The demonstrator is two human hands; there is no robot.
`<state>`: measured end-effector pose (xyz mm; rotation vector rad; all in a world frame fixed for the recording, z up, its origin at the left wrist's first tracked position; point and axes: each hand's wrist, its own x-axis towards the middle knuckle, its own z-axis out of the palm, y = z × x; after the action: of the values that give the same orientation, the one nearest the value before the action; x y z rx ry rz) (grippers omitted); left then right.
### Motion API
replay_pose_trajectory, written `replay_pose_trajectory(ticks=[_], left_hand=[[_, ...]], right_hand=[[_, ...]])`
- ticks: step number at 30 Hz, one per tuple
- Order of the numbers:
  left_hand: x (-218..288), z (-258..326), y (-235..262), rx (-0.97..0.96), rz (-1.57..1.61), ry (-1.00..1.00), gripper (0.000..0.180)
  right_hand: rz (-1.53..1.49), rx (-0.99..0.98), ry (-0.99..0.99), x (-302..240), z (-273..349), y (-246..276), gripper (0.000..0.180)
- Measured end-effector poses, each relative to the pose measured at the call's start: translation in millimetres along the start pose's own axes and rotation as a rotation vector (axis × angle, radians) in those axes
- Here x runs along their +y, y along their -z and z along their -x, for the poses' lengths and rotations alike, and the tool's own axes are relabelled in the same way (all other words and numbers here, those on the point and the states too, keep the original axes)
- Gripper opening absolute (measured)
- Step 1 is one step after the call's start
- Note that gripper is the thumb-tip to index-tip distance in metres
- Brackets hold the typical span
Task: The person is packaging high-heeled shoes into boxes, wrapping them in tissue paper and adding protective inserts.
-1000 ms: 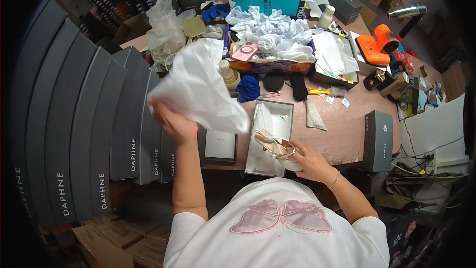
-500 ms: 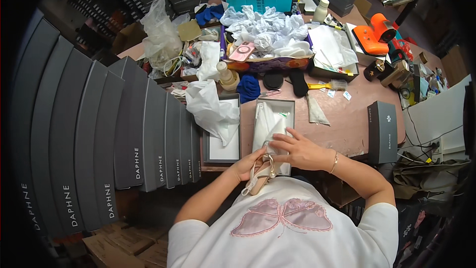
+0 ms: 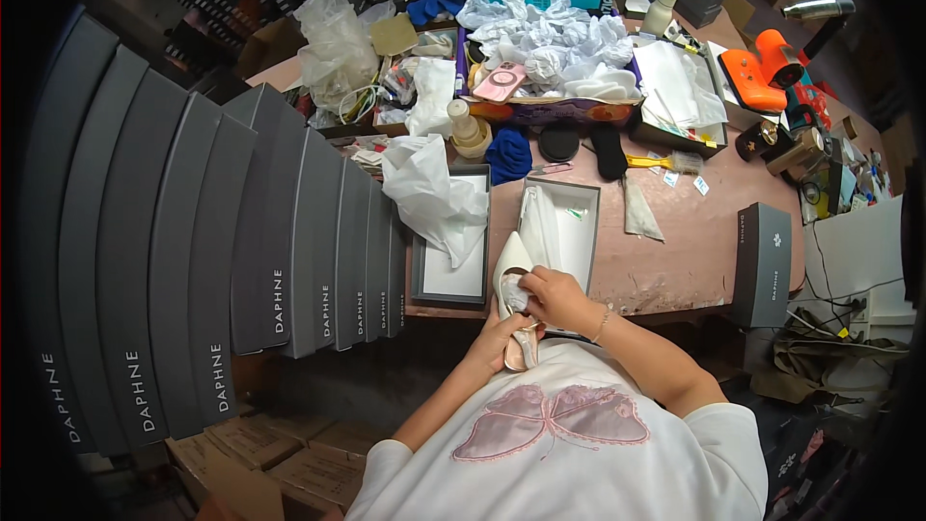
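A white pointed shoe (image 3: 513, 255) with a strap at the back is held low in front of my body, its toe pointing away from me. My left hand (image 3: 490, 340) is closed round its rear part. At the shoe's opening, the fingers of my right hand (image 3: 562, 299) pinch crumpled white paper (image 3: 515, 297) that sits inside. Just beyond lies an open grey shoe box (image 3: 585, 253), partly covered by the shoe and my right hand. White wrapping (image 3: 542, 222) lies along its left side; whether anything is inside it I cannot tell.
Left of the box, a grey box part (image 3: 453, 287) holds loose tissue paper (image 3: 436, 195). Dark shoe boxes (image 3: 256, 232) stand in a row at far left. A closed box (image 3: 762, 265) stands right. Behind are a carton of crumpled paper (image 3: 550, 43) and a yellow-handled brush (image 3: 666, 162).
The shoe has turned so its toe points away over the box. My right hand has gone from spread fingers to a pinch at the shoe's opening. The view has shifted slightly.
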<state>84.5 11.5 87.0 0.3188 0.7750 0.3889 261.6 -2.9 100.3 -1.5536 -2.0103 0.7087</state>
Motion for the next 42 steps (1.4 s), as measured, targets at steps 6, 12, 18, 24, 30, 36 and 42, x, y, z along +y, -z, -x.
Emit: replay_pose_trajectory(ticks=[6, 12, 18, 24, 30, 36, 42], left_hand=[[-4, -1, 1, 0.097, -0.044, -0.047, 0.081], [-15, 1, -18, -0.014, -0.300, -0.305, 0.094], [-11, 13, -32, -0.120, -0.153, -0.281, 0.104], [-12, 17, -53, -0.175, -0.021, -0.226, 0.082], [50, -14, -41, 0.042, -0.057, -0.071, 0.062], [50, -68, -3, 0.185, -0.266, -0.223, 0.036], [61, -57, -10, 0.336, -0.244, -0.243, 0.045]], right_hand=[[0.169, 0.436, -0.199, 26, -1, 56, 0.026], [-0.240, 0.018, -0.210, -32, -18, 6, 0.048], [0.065, 0.067, 0.020, -40, -20, 21, 0.054], [-0.075, -0.056, -0.156, -10, -17, -16, 0.054], [-0.215, -0.176, -0.265, -26, -10, 25, 0.063], [-0.213, -0.272, -0.246, -32, -14, -3, 0.079], [-0.246, -0.234, -0.248, -37, -32, 3, 0.074]])
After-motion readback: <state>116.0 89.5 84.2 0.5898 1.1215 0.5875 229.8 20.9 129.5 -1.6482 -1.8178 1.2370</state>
